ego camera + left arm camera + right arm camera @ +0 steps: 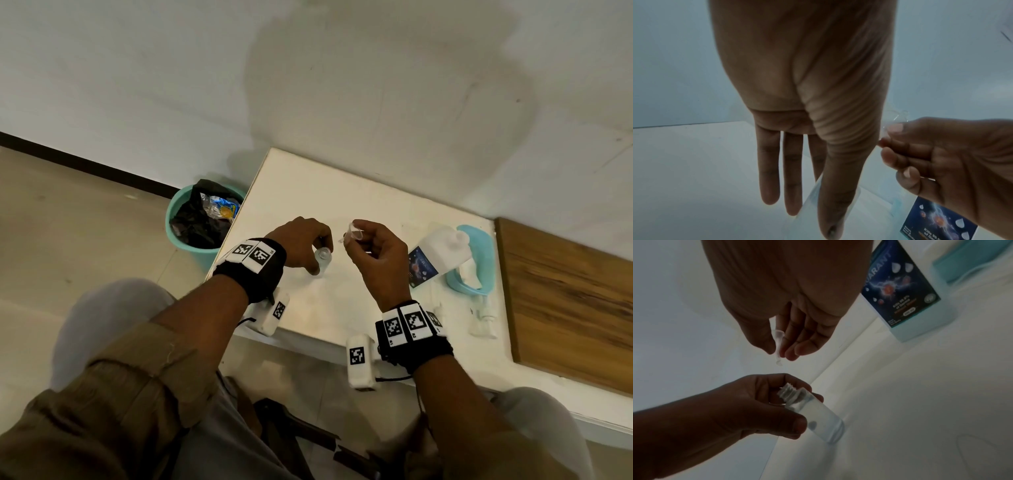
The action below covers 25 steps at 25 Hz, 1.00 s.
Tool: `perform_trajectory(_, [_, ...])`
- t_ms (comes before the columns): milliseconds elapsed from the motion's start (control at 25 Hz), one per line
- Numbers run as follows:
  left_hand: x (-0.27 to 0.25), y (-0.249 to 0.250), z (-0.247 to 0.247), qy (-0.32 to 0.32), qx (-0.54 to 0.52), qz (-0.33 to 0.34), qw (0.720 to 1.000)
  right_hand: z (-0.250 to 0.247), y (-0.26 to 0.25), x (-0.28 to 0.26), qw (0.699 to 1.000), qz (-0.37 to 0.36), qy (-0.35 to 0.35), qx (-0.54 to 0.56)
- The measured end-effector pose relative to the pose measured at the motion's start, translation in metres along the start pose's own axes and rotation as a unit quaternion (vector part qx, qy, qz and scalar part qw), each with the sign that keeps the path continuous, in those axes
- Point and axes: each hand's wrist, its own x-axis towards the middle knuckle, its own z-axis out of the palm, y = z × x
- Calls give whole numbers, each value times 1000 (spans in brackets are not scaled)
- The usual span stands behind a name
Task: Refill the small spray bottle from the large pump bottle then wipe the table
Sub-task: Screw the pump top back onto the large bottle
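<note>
A: Near the left end of the white table (359, 308), the left hand (301, 245) has thumb and fingers curled round the small spray bottle (323, 257), which stands upright on the tabletop with its threaded neck uncapped.

B: And the right hand (375, 262)?

A: It hovers just right of that neck, pinching a tiny clear funnel (354, 233) between thumb and fingertips, the other fingers loosely curled. From the right wrist view the funnel's spout (778, 361) hangs above the opening, not yet in it.

B: Where's the large pump bottle (436, 255)?

A: Further right, well apart from both hands, its pump seemingly off and its blue label facing this way. It looks to be propped against a teal tray (479, 263) holding white tissue (470, 274); I can't tell how steadily. A clear pump or sprayer part (483, 320) lies near the table's front edge.

B: What could go wrong?

A: The neck is narrow and the funnel is clear and slight. I'd judge that a spout seated off-centre, or a tilted funnel, would send liquid down the outside of the bottle. The small bottle is light, so a slack hold while the heavy bottle is poured one-handed might tip it.

B: Anything else?

A: A teal bin (202, 222) sits on the floor just off the table's left edge; a fumbled funnel could drop there.
</note>
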Motion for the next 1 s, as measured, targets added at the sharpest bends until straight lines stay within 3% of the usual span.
perform_trajectory(160, [0, 1, 0, -4, 7, 2, 1000, 0, 2, 0, 1000, 2, -19, 12])
perform_trajectory(520, [-1, 1, -6, -12, -23, 7, 1000, -8, 9, 14, 997, 59, 12, 53])
perform_trajectory(760, [-2, 2, -9, -23, -20, 4, 1000, -12, 13, 43, 989, 57, 48, -130])
perform_trajectory(1000, [-1, 6, -12, -33, -15, 10, 999, -1, 11, 80, 962, 54, 30, -265])
